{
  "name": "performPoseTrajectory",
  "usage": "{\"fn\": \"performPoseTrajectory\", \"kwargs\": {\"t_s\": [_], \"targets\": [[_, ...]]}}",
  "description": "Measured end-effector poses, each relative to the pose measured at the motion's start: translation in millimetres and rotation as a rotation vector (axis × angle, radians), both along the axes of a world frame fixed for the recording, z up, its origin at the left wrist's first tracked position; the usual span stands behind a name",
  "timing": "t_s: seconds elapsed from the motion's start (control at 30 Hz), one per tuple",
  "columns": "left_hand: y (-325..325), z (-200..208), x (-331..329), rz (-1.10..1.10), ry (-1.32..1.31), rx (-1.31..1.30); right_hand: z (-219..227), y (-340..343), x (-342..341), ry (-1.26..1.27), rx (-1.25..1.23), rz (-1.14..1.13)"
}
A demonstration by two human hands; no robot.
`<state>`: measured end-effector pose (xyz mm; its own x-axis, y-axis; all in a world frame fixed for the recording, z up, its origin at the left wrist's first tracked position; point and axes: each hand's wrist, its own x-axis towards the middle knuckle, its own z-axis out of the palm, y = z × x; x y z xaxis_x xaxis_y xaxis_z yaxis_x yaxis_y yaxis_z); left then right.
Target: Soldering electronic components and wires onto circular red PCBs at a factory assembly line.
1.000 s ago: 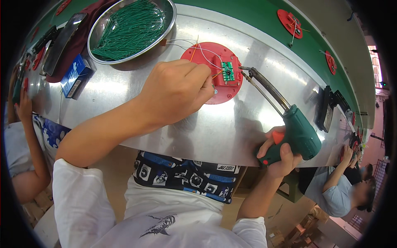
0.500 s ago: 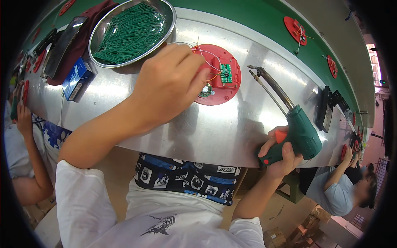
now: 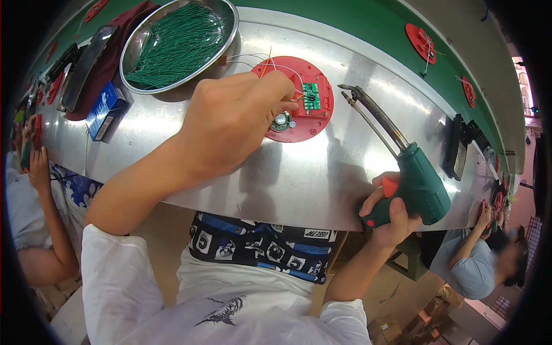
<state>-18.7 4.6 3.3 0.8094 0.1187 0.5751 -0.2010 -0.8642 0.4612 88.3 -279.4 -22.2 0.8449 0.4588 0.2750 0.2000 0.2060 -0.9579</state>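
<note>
My left hand [image 3: 238, 115] is closed in a pinch over the left part of a round red plastic housing [image 3: 315, 126]. Thin orange-red wires [image 3: 299, 98] run between its fingertips and a small green circuit board [image 3: 311, 96]; the fingers partly hide the pinched wire. Below the fingertips, a small round speaker [image 3: 281, 120] sits in the housing. White wires [image 3: 244, 56] trail out past the far side of my hand. My right hand [image 3: 394, 215] grips a green soldering gun [image 3: 422, 178] with a red trigger. Its tip [image 3: 347, 87] points up-left, apart from the housing.
A metal bowl [image 3: 232, 40] of green wires stands at the far left, beside a blue box [image 3: 104, 112] and a dark tray [image 3: 89, 66]. More red housings [image 3: 421, 43] lie on the green strip behind the metal table [image 3: 287, 195]. Co-workers sit at both sides.
My left hand has shifted slightly, its fingertips closing in nearer the circuit board. The soldering gun stays almost where it was. The whole view has moved a little.
</note>
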Motion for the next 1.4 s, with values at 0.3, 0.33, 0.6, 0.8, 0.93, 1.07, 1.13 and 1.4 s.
{"fn": "performPoseTrajectory", "kwargs": {"t_s": [0.3,0.33,0.6,0.8,0.93,1.07,1.13,1.4], "targets": [[-2,-2,4,-0.010,0.011,0.039,-7,-3,-3,-0.089,-0.009,0.046],[-2,-1,4,-0.011,0.013,0.038,-7,-3,-3,-0.087,-0.010,0.045],[4,-8,6,-0.057,-0.092,0.095,-6,-6,-4,-0.076,0.000,0.151],[1,-15,9,-0.039,-0.106,0.106,-6,-6,-4,-0.063,-0.006,0.149],[1,-19,10,-0.033,-0.093,0.113,-5,-4,-7,-0.076,-0.028,0.152],[1,-19,10,-0.025,-0.093,0.112,-5,-3,-9,-0.098,-0.053,0.145],[1,-19,10,-0.023,-0.094,0.109,-4,-3,-10,-0.100,-0.073,0.131],[2,-21,9,-0.026,-0.099,0.109,-6,-6,-7,-0.031,-0.111,0.133]]}}
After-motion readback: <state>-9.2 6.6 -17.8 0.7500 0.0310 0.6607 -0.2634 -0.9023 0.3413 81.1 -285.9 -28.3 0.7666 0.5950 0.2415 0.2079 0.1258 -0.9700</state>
